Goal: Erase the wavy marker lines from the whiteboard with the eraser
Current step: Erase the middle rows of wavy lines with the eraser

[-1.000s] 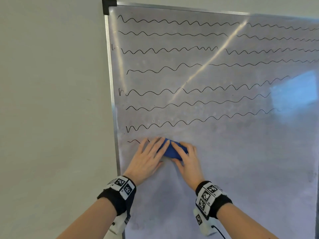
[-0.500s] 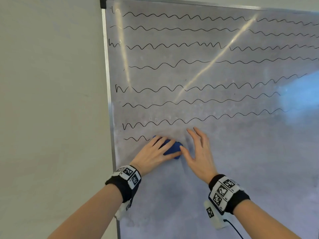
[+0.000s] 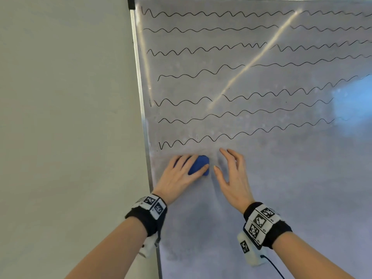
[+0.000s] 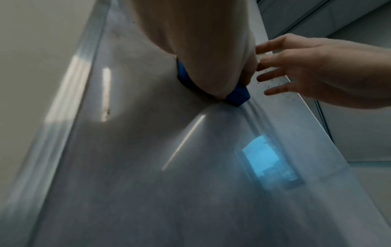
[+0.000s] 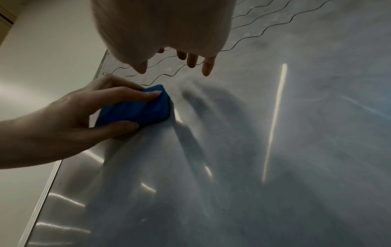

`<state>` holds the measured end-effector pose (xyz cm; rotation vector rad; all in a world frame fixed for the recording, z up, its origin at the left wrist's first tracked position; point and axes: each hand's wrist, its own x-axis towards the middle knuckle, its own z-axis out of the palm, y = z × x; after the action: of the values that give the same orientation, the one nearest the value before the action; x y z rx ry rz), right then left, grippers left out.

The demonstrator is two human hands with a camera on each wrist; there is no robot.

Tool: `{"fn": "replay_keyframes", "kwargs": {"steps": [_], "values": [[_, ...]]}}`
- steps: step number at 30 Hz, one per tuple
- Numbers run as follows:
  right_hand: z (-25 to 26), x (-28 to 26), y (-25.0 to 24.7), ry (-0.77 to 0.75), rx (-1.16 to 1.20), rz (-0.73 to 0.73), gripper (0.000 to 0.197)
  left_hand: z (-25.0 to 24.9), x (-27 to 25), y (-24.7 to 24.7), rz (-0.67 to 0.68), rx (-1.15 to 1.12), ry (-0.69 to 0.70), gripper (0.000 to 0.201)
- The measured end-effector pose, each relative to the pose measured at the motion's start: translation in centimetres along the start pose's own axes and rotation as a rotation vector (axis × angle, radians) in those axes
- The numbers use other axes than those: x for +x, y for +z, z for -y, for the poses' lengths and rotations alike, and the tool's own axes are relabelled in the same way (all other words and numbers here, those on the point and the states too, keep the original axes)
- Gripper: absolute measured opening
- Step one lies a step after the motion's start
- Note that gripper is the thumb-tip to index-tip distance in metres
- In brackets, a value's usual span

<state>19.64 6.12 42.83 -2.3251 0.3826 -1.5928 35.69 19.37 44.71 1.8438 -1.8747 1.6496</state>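
Note:
The whiteboard (image 3: 261,188) stands upright with several black wavy lines (image 3: 221,135) across its upper part; the lowest one runs just above my hands. My left hand (image 3: 181,172) grips the blue eraser (image 3: 198,166) and presses it flat on the board near the left frame. The eraser (image 5: 135,108) shows clearly in the right wrist view, thumb under it and fingers over it. My right hand (image 3: 231,174) hovers just right of the eraser, fingers spread and relaxed, holding nothing. The board below and right of the hands shows only grey smears.
The board's metal left frame (image 3: 144,121) runs close beside my left hand, with a plain wall (image 3: 66,117) beyond it. A black corner cap (image 3: 132,2) marks the top left. A bright window reflection (image 3: 352,105) lies on the board's right side.
My right hand has let go of the eraser and moved off to the right. The left hand slid the eraser left, and the short wavy stub near the frame is gone.

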Motion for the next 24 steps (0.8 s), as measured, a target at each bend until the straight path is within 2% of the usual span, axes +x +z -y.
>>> {"fn": "replay_keyframes", "kwargs": {"steps": [3, 6, 10, 14, 17, 21, 24], "values": [[0.6, -0.1, 0.3, 0.003, 0.001, -0.015, 0.054, -0.5, 0.4, 0.5, -0.001, -0.039, 0.061, 0.060], [0.7, -0.4, 0.3, 0.016, -0.029, -0.027, 0.052, 1.9, -1.7, 0.3, -0.015, -0.035, 0.069, 0.064], [0.6, -1.0, 0.0, 0.057, -0.048, -0.018, 0.050, 3.9, -4.4, -0.6, -0.026, -0.009, -0.081, 0.074], [0.7, -1.3, -0.1, 0.069, -0.063, -0.022, 0.049, 1.6, -2.3, 0.0, -0.004, -0.011, -0.221, 0.071], [0.7, -1.5, 0.0, 0.061, -0.076, -0.020, 0.049, -0.9, -0.3, 0.8, -0.037, -0.041, -0.127, 0.062], [0.7, -1.2, -0.3, 0.051, -0.077, -0.001, 0.051, -1.7, -2.3, 1.6, -0.007, -0.100, 0.079, 0.072], [0.7, -0.4, -0.7, 0.044, -0.085, -0.012, 0.051, 1.0, -3.1, 0.9, -0.041, -0.064, 0.027, 0.067]]}}
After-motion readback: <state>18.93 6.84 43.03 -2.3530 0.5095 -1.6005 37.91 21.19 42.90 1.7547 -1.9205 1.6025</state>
